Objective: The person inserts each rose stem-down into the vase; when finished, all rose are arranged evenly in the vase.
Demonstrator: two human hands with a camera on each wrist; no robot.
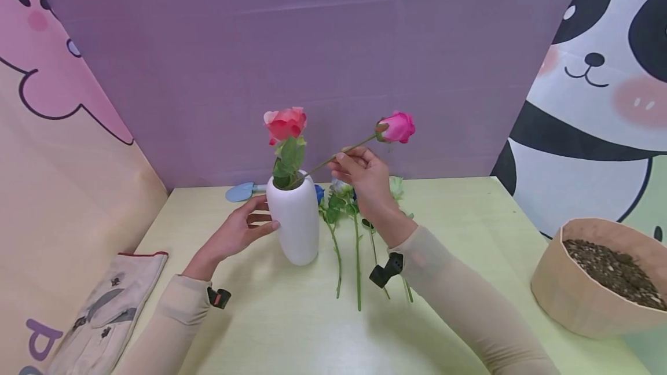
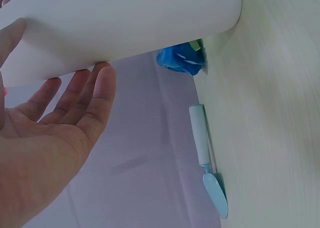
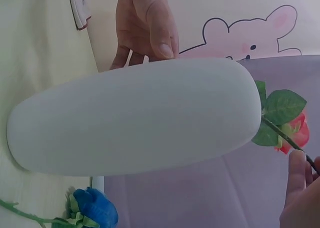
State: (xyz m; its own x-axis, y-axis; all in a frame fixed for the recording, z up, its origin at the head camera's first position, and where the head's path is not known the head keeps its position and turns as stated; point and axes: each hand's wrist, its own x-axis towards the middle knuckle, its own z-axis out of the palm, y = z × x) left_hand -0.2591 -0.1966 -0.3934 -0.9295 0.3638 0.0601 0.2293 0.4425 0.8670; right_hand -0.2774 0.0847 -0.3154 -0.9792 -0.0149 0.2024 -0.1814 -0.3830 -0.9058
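A white vase [image 1: 294, 224] stands upright on the table, holding a coral-red rose [image 1: 285, 125] with green leaves. My left hand [image 1: 241, 225] is at the vase's left side, its thumb and fingertips resting against the wall and the palm apart from it. With thumb and fingers, my right hand [image 1: 365, 178] pinches the thin stem of a pink rose [image 1: 398, 127]. That stem slants down to the left into the vase's mouth, and its lower end is hidden inside. In the right wrist view, the stem [image 3: 281, 130] crosses the rim beside the leaves [image 3: 284, 105].
Several flowers with long green stems [image 1: 358, 265] lie right of the vase, among them a blue rose [image 2: 182, 57]. A light-blue trowel [image 1: 241, 191] lies behind it. Folded cloth gloves [image 1: 106, 305] are at the left edge; a tan pot [image 1: 568, 282] of soil stands at right.
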